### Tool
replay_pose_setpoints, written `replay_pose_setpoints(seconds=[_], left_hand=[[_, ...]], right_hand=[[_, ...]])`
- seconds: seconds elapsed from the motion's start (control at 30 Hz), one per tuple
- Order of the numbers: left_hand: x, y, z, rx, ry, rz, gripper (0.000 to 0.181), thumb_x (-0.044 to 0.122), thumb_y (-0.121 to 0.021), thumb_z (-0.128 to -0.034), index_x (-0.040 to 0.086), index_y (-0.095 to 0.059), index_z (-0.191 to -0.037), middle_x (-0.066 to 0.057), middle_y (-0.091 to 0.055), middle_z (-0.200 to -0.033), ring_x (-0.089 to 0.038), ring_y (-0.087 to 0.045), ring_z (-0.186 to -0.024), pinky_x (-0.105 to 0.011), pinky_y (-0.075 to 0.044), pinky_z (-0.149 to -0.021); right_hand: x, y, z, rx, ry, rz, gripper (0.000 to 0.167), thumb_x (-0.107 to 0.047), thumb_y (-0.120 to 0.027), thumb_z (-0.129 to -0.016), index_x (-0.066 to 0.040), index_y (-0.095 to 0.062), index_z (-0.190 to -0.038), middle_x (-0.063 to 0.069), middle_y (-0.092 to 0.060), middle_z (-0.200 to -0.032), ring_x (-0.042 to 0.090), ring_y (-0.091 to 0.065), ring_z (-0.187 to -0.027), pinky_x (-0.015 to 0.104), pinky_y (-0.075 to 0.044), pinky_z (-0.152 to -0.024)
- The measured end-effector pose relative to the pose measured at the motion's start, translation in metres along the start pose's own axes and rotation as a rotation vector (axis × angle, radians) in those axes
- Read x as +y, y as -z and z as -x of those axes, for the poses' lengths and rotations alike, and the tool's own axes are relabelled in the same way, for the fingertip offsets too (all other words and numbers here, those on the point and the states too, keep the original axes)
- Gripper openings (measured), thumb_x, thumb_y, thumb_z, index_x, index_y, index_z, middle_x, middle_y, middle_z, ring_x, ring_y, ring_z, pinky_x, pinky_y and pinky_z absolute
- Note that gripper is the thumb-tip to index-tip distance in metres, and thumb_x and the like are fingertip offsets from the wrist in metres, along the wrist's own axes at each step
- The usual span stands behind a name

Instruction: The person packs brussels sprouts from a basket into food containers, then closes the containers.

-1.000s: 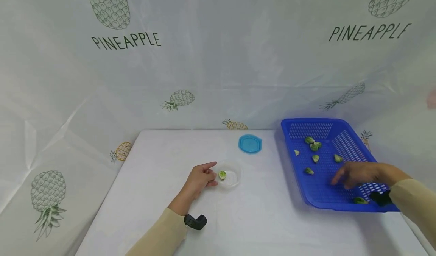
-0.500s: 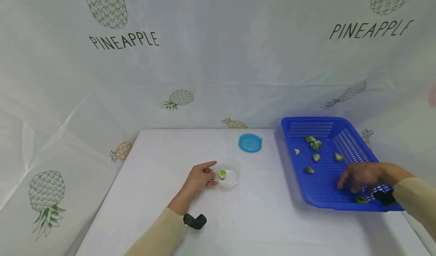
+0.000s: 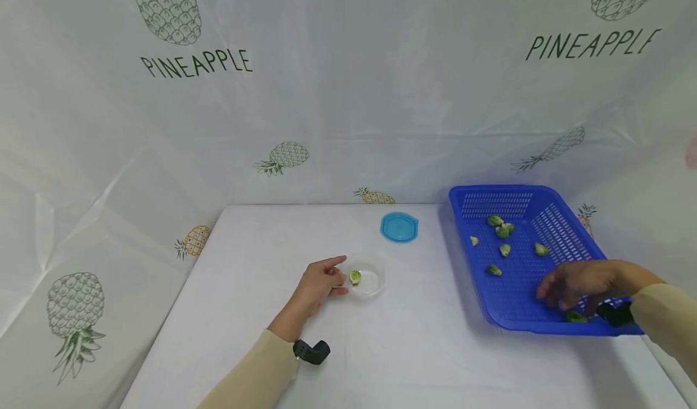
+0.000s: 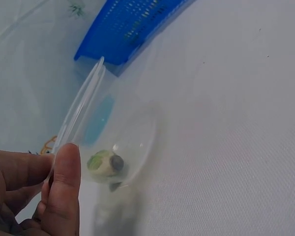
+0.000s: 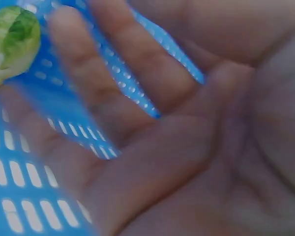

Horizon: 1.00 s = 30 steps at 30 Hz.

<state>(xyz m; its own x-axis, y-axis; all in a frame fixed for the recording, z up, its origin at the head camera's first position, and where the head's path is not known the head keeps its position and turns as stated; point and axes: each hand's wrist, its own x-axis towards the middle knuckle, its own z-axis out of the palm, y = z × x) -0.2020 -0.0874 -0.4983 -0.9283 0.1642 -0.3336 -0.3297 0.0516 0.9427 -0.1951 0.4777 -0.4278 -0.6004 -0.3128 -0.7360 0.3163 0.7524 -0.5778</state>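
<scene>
A clear round plastic container (image 3: 370, 283) stands on the table with one Brussels sprout (image 3: 355, 277) inside it. My left hand (image 3: 322, 283) grips its left side; in the left wrist view the thumb (image 4: 64, 172) and a finger pinch the rim. My right hand (image 3: 582, 281) is inside the blue basket (image 3: 492, 318), low over its near right part. Its fingers look spread in the right wrist view, with nothing held. A Brussels sprout (image 5: 14, 42) lies beyond the fingertips there. Partly under that hand sits a darker green sprout (image 3: 576, 316).
Several more sprouts (image 3: 503, 230) are scattered in the basket's far and left parts. A blue lid (image 3: 399, 227) lies on the white table (image 3: 283, 239) behind the container. Pineapple-print sheeting (image 3: 348, 94) rises behind the table.
My right hand has shifted slightly right and toward the near side inside the basket. The left hand and the container stay in place.
</scene>
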Motion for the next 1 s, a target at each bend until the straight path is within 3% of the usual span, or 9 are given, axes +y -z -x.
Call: replay_pose_setpoints(seconds=[0.17, 0.33, 0.43, 0.57, 0.7, 0.8, 0.9, 1.0], left_hand=[[-0.001, 0.000, 0.000, 0.005, -0.001, -0.010, 0.054, -0.008, -0.064, -0.0974, 0.004, -0.058, -0.150, -0.004, -0.051, -0.098, -0.014, -0.061, -0.079, -0.027, -0.068, -0.075], [-0.003, 0.000, 0.001, 0.002, -0.013, -0.007, 0.054, -0.008, -0.063, -0.0976, 0.003, -0.057, -0.150, -0.004, -0.050, -0.098, -0.015, -0.060, -0.080, -0.027, -0.068, -0.075], [-0.005, -0.001, 0.002, -0.003, -0.021, -0.007, 0.054, -0.008, -0.063, -0.0976, 0.002, -0.057, -0.151, -0.004, -0.050, -0.097, -0.015, -0.060, -0.080, -0.027, -0.068, -0.075], [-0.005, 0.000, 0.002, -0.008, -0.024, -0.013, 0.054, -0.007, -0.064, -0.0978, 0.003, -0.057, -0.151, -0.004, -0.050, -0.097, -0.015, -0.060, -0.079, -0.027, -0.068, -0.075], [-0.005, 0.001, 0.002, -0.003, -0.023, -0.014, 0.054, -0.008, -0.064, -0.0977, 0.003, -0.057, -0.151, -0.004, -0.051, -0.097, -0.015, -0.060, -0.079, -0.027, -0.068, -0.075], [-0.005, 0.001, 0.001, 0.000, -0.020, -0.012, 0.054, -0.008, -0.064, -0.0976, 0.004, -0.058, -0.150, -0.004, -0.051, -0.097, -0.015, -0.060, -0.079, -0.027, -0.067, -0.075], [-0.005, 0.002, 0.001, -0.004, -0.018, -0.012, 0.054, -0.008, -0.064, -0.0976, 0.004, -0.058, -0.150, -0.004, -0.051, -0.098, -0.015, -0.060, -0.079, -0.027, -0.067, -0.075], [-0.005, 0.002, 0.000, -0.009, -0.019, -0.010, 0.054, -0.008, -0.064, -0.0977, 0.004, -0.058, -0.150, -0.005, -0.051, -0.098, -0.015, -0.060, -0.079, -0.027, -0.068, -0.075]], right_hand=[[0.007, 0.007, 0.004, 0.009, 0.098, -0.065, 0.043, -0.002, -0.063, -0.098, 0.011, -0.055, -0.138, 0.023, -0.063, -0.132, 0.036, -0.061, -0.119, 0.056, -0.064, -0.090], [0.006, 0.003, 0.005, 0.060, 0.006, -0.001, 0.044, -0.004, -0.066, -0.096, 0.011, -0.055, -0.136, 0.025, -0.061, -0.131, 0.034, -0.063, -0.113, 0.057, -0.065, -0.086], [0.007, 0.000, 0.005, 0.037, -0.046, 0.009, 0.042, 0.000, -0.065, -0.090, 0.010, -0.059, -0.131, 0.019, -0.062, -0.125, 0.029, -0.061, -0.105, 0.054, -0.066, -0.084], [0.010, 0.002, 0.005, -0.081, 0.062, -0.028, 0.041, 0.003, -0.062, -0.091, 0.014, -0.057, -0.130, 0.018, -0.064, -0.125, 0.027, -0.061, -0.106, 0.042, -0.064, -0.087], [0.011, 0.006, 0.005, -0.092, 0.184, -0.045, 0.041, 0.000, -0.060, -0.098, 0.016, -0.054, -0.135, 0.023, -0.062, -0.135, 0.029, -0.061, -0.120, 0.036, -0.062, -0.095], [0.009, 0.005, 0.006, -0.050, 0.126, -0.042, 0.042, -0.002, -0.064, -0.097, 0.012, -0.057, -0.136, 0.025, -0.061, -0.138, 0.034, -0.061, -0.124, 0.046, -0.063, -0.097], [0.006, 0.000, 0.007, -0.066, 0.039, -0.042, 0.043, -0.002, -0.067, -0.095, 0.009, -0.059, -0.136, 0.026, -0.061, -0.138, 0.037, -0.062, -0.121, 0.054, -0.063, -0.096], [0.001, -0.004, 0.006, -0.091, 0.022, -0.023, 0.044, -0.003, -0.067, -0.095, 0.008, -0.060, -0.137, 0.028, -0.060, -0.140, 0.039, -0.062, -0.123, 0.057, -0.062, -0.098]])
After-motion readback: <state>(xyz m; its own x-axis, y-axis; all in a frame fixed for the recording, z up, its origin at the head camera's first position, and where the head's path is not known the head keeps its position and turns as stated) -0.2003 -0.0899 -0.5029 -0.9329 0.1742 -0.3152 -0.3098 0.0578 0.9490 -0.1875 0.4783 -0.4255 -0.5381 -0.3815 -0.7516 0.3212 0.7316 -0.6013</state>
